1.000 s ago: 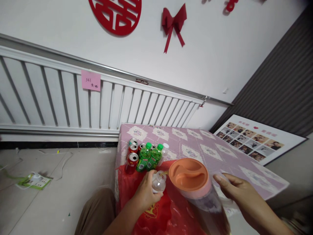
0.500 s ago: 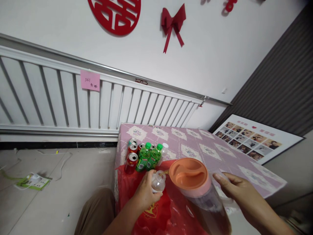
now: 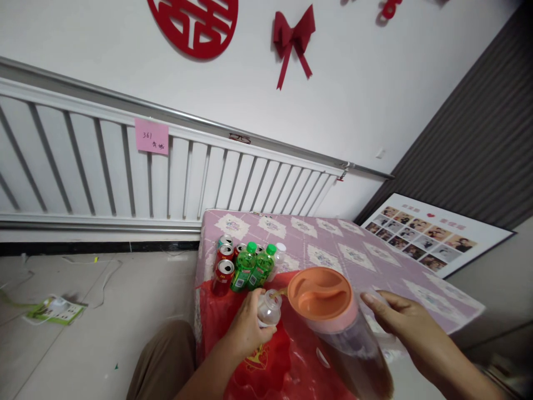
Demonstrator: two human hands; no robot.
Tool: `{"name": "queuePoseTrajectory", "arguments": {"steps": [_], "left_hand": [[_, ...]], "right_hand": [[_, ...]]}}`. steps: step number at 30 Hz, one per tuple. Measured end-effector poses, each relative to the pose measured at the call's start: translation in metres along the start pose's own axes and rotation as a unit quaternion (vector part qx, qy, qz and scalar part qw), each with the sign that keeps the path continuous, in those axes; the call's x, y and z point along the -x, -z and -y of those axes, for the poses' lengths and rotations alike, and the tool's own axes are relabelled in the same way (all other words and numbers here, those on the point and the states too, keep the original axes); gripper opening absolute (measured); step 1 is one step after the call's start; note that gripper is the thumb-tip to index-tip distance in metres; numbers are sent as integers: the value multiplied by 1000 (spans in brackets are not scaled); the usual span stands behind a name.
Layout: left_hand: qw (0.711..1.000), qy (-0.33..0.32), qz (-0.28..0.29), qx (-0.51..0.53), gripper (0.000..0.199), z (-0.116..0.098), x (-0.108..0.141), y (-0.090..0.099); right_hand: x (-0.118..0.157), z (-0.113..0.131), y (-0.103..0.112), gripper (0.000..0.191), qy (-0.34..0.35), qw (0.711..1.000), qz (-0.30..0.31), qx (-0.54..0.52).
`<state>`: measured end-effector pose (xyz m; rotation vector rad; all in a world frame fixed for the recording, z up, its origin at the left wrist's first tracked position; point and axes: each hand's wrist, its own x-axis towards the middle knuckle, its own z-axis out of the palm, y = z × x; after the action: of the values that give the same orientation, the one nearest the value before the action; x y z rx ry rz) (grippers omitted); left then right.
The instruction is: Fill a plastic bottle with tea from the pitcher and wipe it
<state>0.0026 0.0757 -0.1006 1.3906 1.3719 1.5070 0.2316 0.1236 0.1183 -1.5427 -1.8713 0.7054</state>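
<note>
My left hand (image 3: 245,328) is wrapped round a small clear plastic bottle (image 3: 270,311), its uncapped mouth tilted toward the pitcher. My right hand (image 3: 400,316) grips the handle of a clear pitcher (image 3: 353,355) with an orange lid (image 3: 320,294). The pitcher leans to the left and holds brown liquid. A thin brown stream (image 3: 283,291) runs from its spout to the bottle's mouth. How full the bottle is, I cannot tell.
Several opened drink cans (image 3: 224,276) and two green-capped bottles (image 3: 245,268) stand behind my left hand, beside a white-capped bottle (image 3: 280,255). A red plastic sheet (image 3: 233,355) covers part of the purple patterned tablecloth (image 3: 291,239). A power strip (image 3: 58,309) lies on the floor.
The brown stream between spout and bottle shows more plainly. Both hands, the pitcher and the bottle keep nearly the same places.
</note>
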Motion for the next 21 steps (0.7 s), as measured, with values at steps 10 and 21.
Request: {"name": "queuePoseTrajectory", "arguments": {"steps": [10, 21], "left_hand": [[1000, 13, 3, 3, 80, -2, 0, 0], [1000, 11, 3, -5, 80, -2, 0, 1]], "right_hand": [[-1, -5, 1, 50, 1, 1000, -2, 3], [-2, -4, 0, 50, -1, 1000, -7, -3]]}}
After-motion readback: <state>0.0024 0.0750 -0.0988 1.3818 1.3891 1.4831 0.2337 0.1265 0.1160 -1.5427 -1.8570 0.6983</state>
